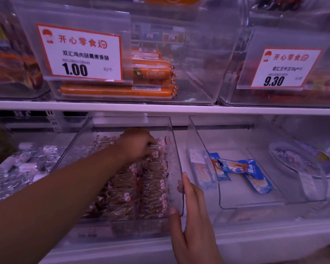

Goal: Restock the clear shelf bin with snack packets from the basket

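A clear shelf bin (pixel 176 147) on the lower shelf is pulled forward and holds rows of brown snack packets (pixel 152 189) in clear wrappers. My left hand (pixel 136 142) reaches deep into the bin, and its curled fingers grip a packet at the back of the right row. My right hand (pixel 191 204) holds the bin's front right corner, thumb on the front wall and fingers along the right side wall. The basket is out of view.
To the right, another clear bin (pixel 202 159) holds blue packets (pixel 244 172). Silver-wrapped sweets (pixel 23 166) fill the bin on the left. On the upper shelf (pixel 179 108), a bin with orange sausages (pixel 118 91) carries a 1.00 price card; a 9.30 card hangs at right.
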Available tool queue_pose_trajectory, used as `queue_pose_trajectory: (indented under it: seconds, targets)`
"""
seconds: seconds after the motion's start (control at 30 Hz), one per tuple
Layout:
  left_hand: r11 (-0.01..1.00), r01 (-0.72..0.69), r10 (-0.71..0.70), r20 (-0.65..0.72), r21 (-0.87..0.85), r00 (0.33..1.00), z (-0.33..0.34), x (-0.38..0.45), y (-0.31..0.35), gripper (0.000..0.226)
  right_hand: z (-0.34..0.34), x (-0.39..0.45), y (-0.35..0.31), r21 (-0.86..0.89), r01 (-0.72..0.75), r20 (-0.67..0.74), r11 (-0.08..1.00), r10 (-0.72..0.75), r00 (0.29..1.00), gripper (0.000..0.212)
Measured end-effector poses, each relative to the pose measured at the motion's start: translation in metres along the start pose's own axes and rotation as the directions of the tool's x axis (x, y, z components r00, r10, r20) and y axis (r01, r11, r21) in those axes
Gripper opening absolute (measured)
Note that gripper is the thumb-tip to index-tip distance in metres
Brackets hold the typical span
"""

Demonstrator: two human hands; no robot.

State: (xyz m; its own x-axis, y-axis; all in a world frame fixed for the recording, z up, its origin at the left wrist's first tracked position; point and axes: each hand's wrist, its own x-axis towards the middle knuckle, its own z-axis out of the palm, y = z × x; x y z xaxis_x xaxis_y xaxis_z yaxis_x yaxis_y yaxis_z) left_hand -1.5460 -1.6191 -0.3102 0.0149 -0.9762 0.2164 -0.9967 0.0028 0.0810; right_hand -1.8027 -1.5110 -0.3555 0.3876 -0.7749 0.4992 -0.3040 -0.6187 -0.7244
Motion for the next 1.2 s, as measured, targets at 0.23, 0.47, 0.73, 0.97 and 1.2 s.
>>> queue_pose_trajectory:
  seconds: [0.23,0.47,0.73,0.97,1.2]
  targets:
    - [0.978,0.083,-0.079,0.025,-0.193,0.997,-0.015,-0.02,0.016,0.059,-0.004,-0.024,0.002,-0.021,0.081,-0.075,0.996,-0.083,0.994,0.068]
    - [0.898,-0.197,-0.063,-0.56,-0.393,0.826,-0.029,-0.203,0.066,0.02,0.013,-0.131,0.017,0.09,-0.151,0.321,0.985,0.115,0.94,0.037]
    - [0.914,0.401,-0.275,0.644,-0.055,0.714,0.18,-0.445,0.053,0.039,0.093,-0.241,0.13,-0.622,0.078,0.781,0.779,0.625,-0.007,0.071]
    - [0.613,0.788,-0.573,0.658,-0.051,0.488,0.27,-0.47,0.036,0.091,0.208,-0.272,0.15,-0.693,-0.532,0.512,0.487,0.851,0.112,0.082]
    - [0.533,0.846,-0.653,0.624,-0.025,0.43,0.3,-0.442,0.019,0.062,0.288,-0.296,0.136,-0.567,-0.698,0.208,0.437,0.896,0.392,0.04]
